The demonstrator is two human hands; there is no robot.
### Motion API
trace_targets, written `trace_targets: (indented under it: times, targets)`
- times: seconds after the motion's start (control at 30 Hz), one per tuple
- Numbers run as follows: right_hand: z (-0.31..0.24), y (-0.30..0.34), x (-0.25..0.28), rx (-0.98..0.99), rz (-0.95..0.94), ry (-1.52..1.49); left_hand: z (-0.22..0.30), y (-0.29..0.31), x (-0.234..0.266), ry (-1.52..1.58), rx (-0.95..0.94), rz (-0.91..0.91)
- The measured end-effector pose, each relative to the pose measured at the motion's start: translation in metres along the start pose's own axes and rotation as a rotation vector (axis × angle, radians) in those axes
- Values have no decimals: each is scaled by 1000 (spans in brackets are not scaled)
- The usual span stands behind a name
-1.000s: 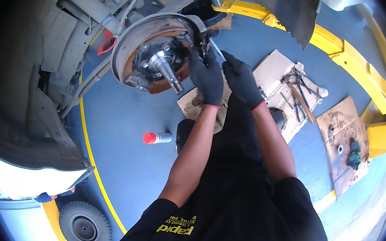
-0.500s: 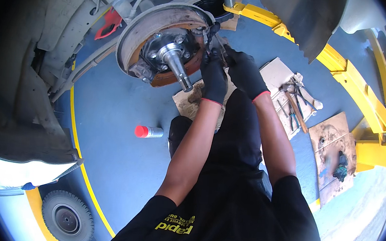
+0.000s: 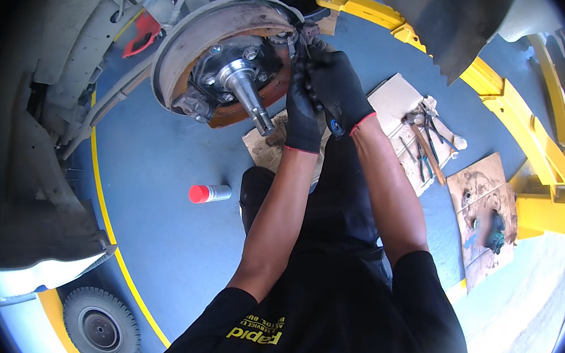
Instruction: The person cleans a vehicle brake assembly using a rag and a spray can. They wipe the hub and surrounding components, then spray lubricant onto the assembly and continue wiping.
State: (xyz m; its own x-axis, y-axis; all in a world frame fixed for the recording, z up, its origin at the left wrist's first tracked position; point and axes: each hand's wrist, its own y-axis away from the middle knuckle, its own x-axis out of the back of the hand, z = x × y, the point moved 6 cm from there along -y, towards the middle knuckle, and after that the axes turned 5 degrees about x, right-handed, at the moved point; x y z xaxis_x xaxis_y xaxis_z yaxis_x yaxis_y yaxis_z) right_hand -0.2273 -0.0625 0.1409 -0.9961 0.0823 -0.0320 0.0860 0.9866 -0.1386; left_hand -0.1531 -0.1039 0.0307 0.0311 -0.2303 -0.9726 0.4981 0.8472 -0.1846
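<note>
Clock face centred on the brake assembly.

- Brake assembly (image 3: 171, 66), one: round, rusty inside, at the centre, carrying a bare spindle (image 3: 243, 92) that points to 5 o'clock.
- Left hand (image 3: 305, 119), black glove: at the assembly's 3 o'clock edge; fingers bent, contents hidden, grasp cannot be told.
- Right hand (image 3: 337, 84), black glove: just beside the left, overlapping it; fingers curled, holding or not cannot be told.
- Cardboard sheet (image 3: 392, 95), near 3 o'clock, bearing a wooden-handled hammer (image 3: 432, 155) and other hand tools.
- Spray can (image 3: 208, 193), red cap, floor, 6 o'clock, near the knee.

Risks, as judged: crowded fingers could slip or be pinched against the assembly's edge, the hands blocking the sightline; greasy gloves, if so, would worsen grip. A small part, if held, might drop to the floor. A shifting knee could knock the can.
</note>
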Motion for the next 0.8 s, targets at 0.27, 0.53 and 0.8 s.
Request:
trace_targets:
  times: [0.27, 0.53, 0.8]
  targets:
    - [17, -1, 11, -267, -30, -347, -8, 8, -52, -358, -22, 430]
    - [-8, -5, 0, -125, 32, -118, -19, 8, -21, 33, -77, 152]
    - [8, -9, 3, 286, 27, 518, -20, 15, 0, 97, -49, -1]
